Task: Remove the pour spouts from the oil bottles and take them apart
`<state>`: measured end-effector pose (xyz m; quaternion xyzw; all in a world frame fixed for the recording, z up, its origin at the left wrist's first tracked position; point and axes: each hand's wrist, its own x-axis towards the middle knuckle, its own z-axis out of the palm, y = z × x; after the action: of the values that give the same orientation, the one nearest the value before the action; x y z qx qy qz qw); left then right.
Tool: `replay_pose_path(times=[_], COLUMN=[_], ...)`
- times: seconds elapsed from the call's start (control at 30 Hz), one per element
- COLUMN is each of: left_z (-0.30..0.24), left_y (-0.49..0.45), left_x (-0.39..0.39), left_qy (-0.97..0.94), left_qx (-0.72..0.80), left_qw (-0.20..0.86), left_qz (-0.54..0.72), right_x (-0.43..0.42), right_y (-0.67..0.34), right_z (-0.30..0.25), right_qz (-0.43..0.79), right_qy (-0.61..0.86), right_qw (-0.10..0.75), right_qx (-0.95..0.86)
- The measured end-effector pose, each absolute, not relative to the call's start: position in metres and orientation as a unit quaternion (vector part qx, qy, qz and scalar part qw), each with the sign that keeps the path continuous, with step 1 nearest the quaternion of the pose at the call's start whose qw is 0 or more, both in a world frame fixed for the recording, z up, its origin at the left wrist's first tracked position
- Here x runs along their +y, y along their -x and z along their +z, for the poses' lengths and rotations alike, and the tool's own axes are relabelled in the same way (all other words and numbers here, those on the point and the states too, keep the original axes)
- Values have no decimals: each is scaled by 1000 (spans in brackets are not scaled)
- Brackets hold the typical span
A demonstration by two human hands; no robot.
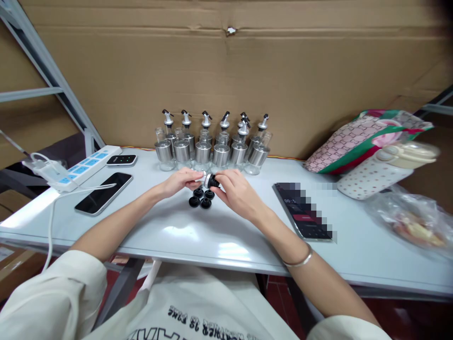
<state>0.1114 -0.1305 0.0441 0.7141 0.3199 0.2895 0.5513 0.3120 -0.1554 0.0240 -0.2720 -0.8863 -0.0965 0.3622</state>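
In front of the bottles, my left hand [180,182] pinches the silver end of a bottle pourer spout [207,180]. My right hand [237,191] closes round a black stopper [213,181] at the spout's other end, and the two parts touch. Fingers cover much of both, so I cannot tell how far they are joined. Several loose black stoppers [200,199] lie on the table just below my hands. Behind stand glass bottles with steel sleeves [203,153] in rows; the front ones are mostly open-necked, while several others carry pourer spouts [224,120].
On the white table [148,231], a power strip [88,165], a small device [121,160] and a phone [104,193] lie left. To the right are another phone [300,212], a dotted bottle [378,172], a patterned bag [350,141] and a plastic bag [414,222]. Cardboard [226,75] stands behind.
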Motion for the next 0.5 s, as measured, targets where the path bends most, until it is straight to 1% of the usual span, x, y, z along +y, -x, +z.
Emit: replay_pose_path(times=[0.1, 0.17, 0.2, 0.27, 0.33, 0.37, 0.43, 0.5], left_z=[43, 40, 38, 33, 27, 25, 20, 18], left_y=[-112, -113, -113, -115, -116, -116, -116, -115], left_x=[-129, -129, -130, -131, -133, -133, -135, -135], left_qy=[-713, -733, -752, -793, -823, -835, -859, -880], left_qx=[308, 315, 322, 343, 365, 371, 367, 350], left_qw=[566, 527, 485, 368, 245, 190, 105, 45], left_qz=[276, 293, 309, 343, 360, 358, 341, 317], right_x=[-154, -155, -155, -156, -155, -155, -154, -154], right_y=[-315, -316, -317, -318, -318, -317, -316, -315], right_z=[27, 28, 28, 27, 26, 26, 26, 27], right_qz=[-111, -81, -47, 72, 238, 321, 454, 529], right_qy=[272, 278, 285, 314, 343, 351, 347, 334], right_qw=[359, 383, 404, 457, 495, 500, 480, 449], right_qx=[-886, -877, -868, -829, -762, -724, -666, -638])
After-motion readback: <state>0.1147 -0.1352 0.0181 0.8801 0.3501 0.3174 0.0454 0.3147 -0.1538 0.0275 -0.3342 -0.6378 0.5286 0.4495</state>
